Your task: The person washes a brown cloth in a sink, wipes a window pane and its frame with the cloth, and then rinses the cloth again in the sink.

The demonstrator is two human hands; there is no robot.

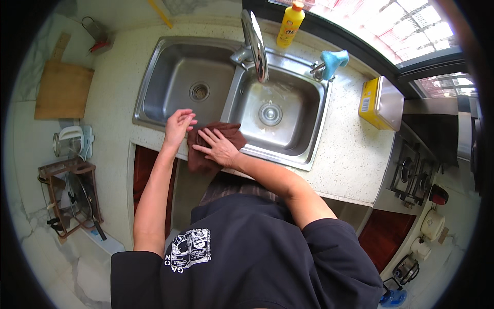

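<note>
My right hand [221, 150] lies spread on a brown cloth [204, 162], pressing it against the front rim of a stainless-steel double sink [231, 96]. The cloth is bunched, and part of it hangs over the counter's front edge. Left of the cloth, my left hand [178, 127] is raised near the front of the left basin, its fingers loosely bent and apart, with nothing visible in them. A chrome faucet [259, 50] arches over the right basin, where a round drain strainer [270, 114] sits. Wet spots show on that basin's floor.
A yellow bottle [290, 25] stands behind the faucet. Beside the sink are a blue cloth [334, 63] on a small tap and a yellow tin [380, 103]. A gas stove [409, 170] is farther right. To the left are a cutting board [63, 89] and a brown rack [69, 170].
</note>
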